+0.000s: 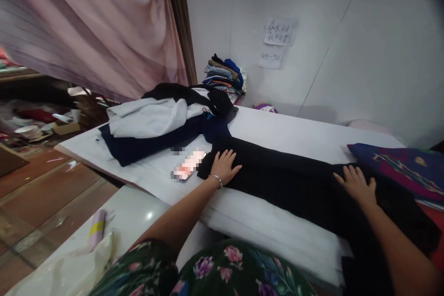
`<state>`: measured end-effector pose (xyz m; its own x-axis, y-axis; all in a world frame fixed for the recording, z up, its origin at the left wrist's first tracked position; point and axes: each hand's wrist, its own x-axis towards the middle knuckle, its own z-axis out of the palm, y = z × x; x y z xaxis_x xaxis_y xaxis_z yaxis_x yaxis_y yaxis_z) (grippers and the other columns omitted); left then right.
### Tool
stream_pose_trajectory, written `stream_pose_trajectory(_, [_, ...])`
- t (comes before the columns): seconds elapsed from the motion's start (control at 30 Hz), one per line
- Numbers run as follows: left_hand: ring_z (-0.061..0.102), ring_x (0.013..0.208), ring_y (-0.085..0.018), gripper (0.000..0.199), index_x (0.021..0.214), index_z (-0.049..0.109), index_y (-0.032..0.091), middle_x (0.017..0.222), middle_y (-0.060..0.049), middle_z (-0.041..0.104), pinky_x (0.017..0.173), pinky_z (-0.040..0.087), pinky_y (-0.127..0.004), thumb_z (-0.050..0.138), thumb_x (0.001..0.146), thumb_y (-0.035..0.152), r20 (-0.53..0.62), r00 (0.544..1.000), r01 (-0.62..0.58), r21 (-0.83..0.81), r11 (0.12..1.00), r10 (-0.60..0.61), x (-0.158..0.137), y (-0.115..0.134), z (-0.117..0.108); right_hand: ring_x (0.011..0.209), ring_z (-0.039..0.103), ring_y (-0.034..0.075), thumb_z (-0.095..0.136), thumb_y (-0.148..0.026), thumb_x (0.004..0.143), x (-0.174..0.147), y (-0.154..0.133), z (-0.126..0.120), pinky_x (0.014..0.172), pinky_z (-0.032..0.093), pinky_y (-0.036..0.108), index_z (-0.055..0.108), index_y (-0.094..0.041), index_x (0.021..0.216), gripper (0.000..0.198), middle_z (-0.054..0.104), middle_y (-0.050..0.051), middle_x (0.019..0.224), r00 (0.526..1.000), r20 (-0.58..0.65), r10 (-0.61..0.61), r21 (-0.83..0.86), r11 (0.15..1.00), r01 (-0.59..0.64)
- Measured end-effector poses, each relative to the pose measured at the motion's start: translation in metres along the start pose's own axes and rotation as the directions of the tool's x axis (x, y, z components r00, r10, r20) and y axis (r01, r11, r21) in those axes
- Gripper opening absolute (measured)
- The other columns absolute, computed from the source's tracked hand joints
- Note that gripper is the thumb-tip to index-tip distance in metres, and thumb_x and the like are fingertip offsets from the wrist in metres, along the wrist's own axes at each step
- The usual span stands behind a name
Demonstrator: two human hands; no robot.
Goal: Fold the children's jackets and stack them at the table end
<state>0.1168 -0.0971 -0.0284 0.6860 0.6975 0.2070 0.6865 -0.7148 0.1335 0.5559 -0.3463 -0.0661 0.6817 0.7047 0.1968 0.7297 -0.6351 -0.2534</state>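
A long black garment [277, 175] lies stretched across the white-covered table in front of me, and its right part hangs down over the near edge. My left hand [225, 167] rests flat on its left end, fingers spread, with a bracelet at the wrist. Farther right, my right hand [357, 187] lies on the black cloth with its fingers apart. Just left of my left hand is a phone-like object [190, 164], its surface blurred out. The garment's exact kind cannot be made out.
Loose clothes, a light grey piece [149, 118] over a navy one [121, 148], lie at the back left. A folded clothes stack [225, 74] stands by the wall. At right is a dark blue patterned cloth [409, 171]. A lilac roll [97, 229] sits on a lower surface.
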Motion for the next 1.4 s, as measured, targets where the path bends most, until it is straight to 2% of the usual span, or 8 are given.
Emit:
stream_pose_trajectory(0.23, [0.032, 0.138, -0.026, 0.059, 0.138, 0.046, 0.015, 0.147, -0.01, 0.041, 0.113, 0.019, -0.049, 0.034, 0.093, 0.051, -0.029, 0.999, -0.019, 0.025, 1.0, 0.019, 0.003, -0.005, 0.0, 0.131, 0.044, 0.03, 0.056, -0.051, 0.076, -0.023, -0.016, -0.055, 0.11, 0.033, 0.048, 0.053, -0.021, 0.132, 0.064, 0.054, 0.012, 0.136, 0.99, 0.058, 0.127, 0.437, 0.888, -0.139])
stream_pose_trajectory(0.43, [0.032, 0.138, -0.029, 0.059, 0.137, 0.047, 0.014, 0.147, -0.013, 0.04, 0.112, 0.019, -0.051, 0.035, 0.091, 0.048, -0.039, 0.999, -0.03, 0.043, 0.999, 0.031, 0.009, -0.009, 0.004, 0.119, 0.056, 0.028, 0.059, -0.054, 0.076, -0.149, -0.009, -0.099, 0.106, 0.04, 0.047, 0.063, -0.021, 0.119, 0.054, 0.064, 0.009, 0.123, 0.943, -0.088, 0.32, 0.659, 0.729, -0.186])
stream_pose_trajectory(0.6, [0.031, 0.138, -0.028, 0.058, 0.138, 0.047, 0.016, 0.148, -0.012, 0.04, 0.112, 0.018, -0.051, 0.034, 0.09, 0.048, -0.022, 0.999, -0.036, 0.068, 0.997, 0.037, 0.014, -0.012, 0.007, 0.11, 0.062, 0.031, 0.056, -0.055, 0.078, -0.258, -0.007, -0.086, 0.103, 0.044, 0.048, 0.063, -0.025, 0.116, 0.049, 0.069, 0.007, 0.111, 0.773, -0.187, 0.607, 0.705, 0.63, -0.325])
stream_pose_trajectory(0.7, [0.03, 0.138, -0.029, 0.06, 0.138, 0.046, 0.014, 0.148, -0.012, 0.039, 0.112, 0.018, -0.052, 0.033, 0.09, 0.047, -0.007, 0.999, -0.034, 0.078, 0.996, 0.035, 0.015, -0.012, 0.006, 0.11, 0.062, 0.031, 0.054, -0.053, 0.079, -0.291, -0.011, -0.077, 0.102, 0.045, 0.044, 0.064, -0.033, 0.113, 0.04, 0.07, 0.003, 0.109, 0.759, -0.123, 0.64, 0.708, 0.592, -0.385])
stream_pose_trajectory(0.97, [0.029, 0.139, -0.03, 0.058, 0.136, 0.048, 0.013, 0.148, -0.014, 0.039, 0.111, 0.02, -0.054, 0.036, 0.088, 0.045, 0.056, 0.998, -0.018, 0.058, 0.998, 0.015, 0.019, -0.013, -0.003, 0.113, 0.059, 0.034, 0.068, -0.051, 0.069, -0.296, -0.04, -0.078, 0.096, 0.05, 0.045, 0.056, -0.032, 0.127, 0.062, 0.07, 0.003, 0.106, 0.774, -0.029, 0.632, 0.735, 0.539, -0.412])
stream_pose_trajectory(1.17, [0.033, 0.138, -0.029, 0.046, 0.121, 0.06, 0.017, 0.142, -0.013, 0.047, 0.113, 0.018, -0.055, 0.043, 0.085, 0.04, -0.099, 0.992, -0.092, -0.169, 0.981, 0.076, 0.011, 0.016, -0.022, 0.093, 0.069, 0.026, 0.068, -0.045, 0.075, -0.285, -0.063, -0.103, 0.081, 0.057, 0.041, 0.054, -0.033, 0.126, 0.054, 0.071, 0.001, 0.105, 0.837, 0.199, 0.51, 0.951, 0.108, -0.291])
stream_pose_trajectory(1.27, [0.049, 0.126, -0.025, 0.04, 0.113, 0.065, 0.02, 0.129, -0.01, 0.061, 0.11, 0.032, -0.044, 0.047, 0.084, 0.042, -0.1, 0.975, -0.22, -0.526, 0.821, 0.197, -0.006, 0.057, -0.028, 0.106, 0.065, 0.024, 0.061, -0.044, 0.082, -0.27, -0.081, -0.13, 0.086, 0.055, 0.038, 0.048, -0.034, 0.133, 0.054, 0.065, 0.001, 0.122, 0.877, 0.179, 0.447, 0.968, 0.078, -0.237])
stream_pose_trajectory(1.4, [0.06, 0.112, -0.024, 0.036, 0.11, 0.068, 0.022, 0.118, -0.008, 0.067, 0.101, 0.043, -0.037, 0.053, 0.085, 0.043, 0.063, 0.924, -0.134, -0.871, 0.473, 0.377, -0.034, 0.118, -0.041, 0.111, 0.062, 0.024, 0.057, -0.044, 0.084, -0.239, -0.114, -0.154, 0.09, 0.052, 0.041, 0.039, -0.035, 0.141, 0.06, 0.063, 0.001, 0.126, 0.943, 0.124, 0.308, 0.99, 0.024, -0.137])
